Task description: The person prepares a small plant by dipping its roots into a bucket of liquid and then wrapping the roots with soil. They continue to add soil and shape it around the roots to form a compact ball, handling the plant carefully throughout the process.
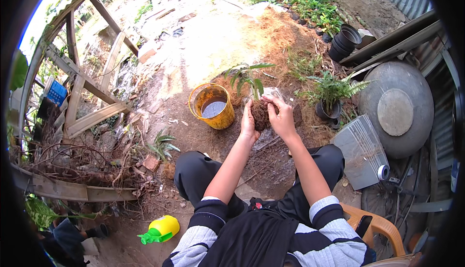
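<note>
Between my two hands is a brown root ball (260, 114) of soil or fibre, from which a small leafy plant (255, 82) stands upright. The palm and fingers of my left hand (249, 122) press against the ball's left side. My right hand (279, 116) touches the top and right side, its fingertips bent at the base of the stem. Just left of the plant stands a yellow bucket (227, 117), stained, with murky liquid inside. Clear plastic (273, 92) lies behind my right fingers.
A yellow spray bottle (165, 225) with a green head lies at lower left. On the right are a potted fern (328, 92), black pots (343, 43), a grey panel (358, 158) and a large round vessel (410, 103). Wooden framing (98, 118) stands left; coconut-like fibre (276, 34) covers ground ahead.
</note>
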Tool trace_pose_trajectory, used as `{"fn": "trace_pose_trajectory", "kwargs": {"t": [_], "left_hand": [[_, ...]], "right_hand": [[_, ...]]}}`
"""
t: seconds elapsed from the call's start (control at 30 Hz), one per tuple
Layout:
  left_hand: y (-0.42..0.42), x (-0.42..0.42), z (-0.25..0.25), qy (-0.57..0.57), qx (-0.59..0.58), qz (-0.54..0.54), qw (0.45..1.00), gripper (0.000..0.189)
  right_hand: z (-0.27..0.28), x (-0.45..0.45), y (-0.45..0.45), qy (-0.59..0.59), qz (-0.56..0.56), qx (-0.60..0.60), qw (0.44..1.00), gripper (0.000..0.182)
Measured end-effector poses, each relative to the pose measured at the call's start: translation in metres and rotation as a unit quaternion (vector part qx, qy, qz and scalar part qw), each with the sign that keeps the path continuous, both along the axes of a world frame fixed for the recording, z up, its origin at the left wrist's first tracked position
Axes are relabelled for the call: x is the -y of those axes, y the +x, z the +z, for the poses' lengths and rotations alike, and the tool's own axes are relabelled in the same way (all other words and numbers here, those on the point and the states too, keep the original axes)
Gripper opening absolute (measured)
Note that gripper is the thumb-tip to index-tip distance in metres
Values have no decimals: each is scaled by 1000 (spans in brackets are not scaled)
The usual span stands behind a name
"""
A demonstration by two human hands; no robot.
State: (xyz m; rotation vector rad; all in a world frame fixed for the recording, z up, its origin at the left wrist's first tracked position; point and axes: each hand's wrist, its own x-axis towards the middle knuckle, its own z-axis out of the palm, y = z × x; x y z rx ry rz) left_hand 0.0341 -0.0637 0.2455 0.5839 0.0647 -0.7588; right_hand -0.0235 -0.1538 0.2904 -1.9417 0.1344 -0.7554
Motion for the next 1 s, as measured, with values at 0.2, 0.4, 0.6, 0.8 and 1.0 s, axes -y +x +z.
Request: {"fn": "trace_pose_trajectory", "kwargs": {"t": [0.2, 0.4, 0.6, 0.8, 1.0], "left_hand": [[12, -2, -30, 19, 39, 45, 998, 42], [9, 0, -23, 57, 90, 59, 993, 43], [-2, 4, 0, 10, 63, 53, 997, 44], [-5, 2, 8, 41, 78, 58, 994, 44], [-7, 1, 20, 65, 96, 43, 992, 56]], "right_hand": [[-10, -30, -4, -126, 59, -4, 990, 36], [-5, -23, -7, -162, 34, -10, 986, 35], [-17, -13, -2, -68, -8, 0, 998, 38], [-20, -15, 2, -44, 3, 23, 999, 38], [-33, -7, 15, 254, -24, 94, 962, 37]]}}
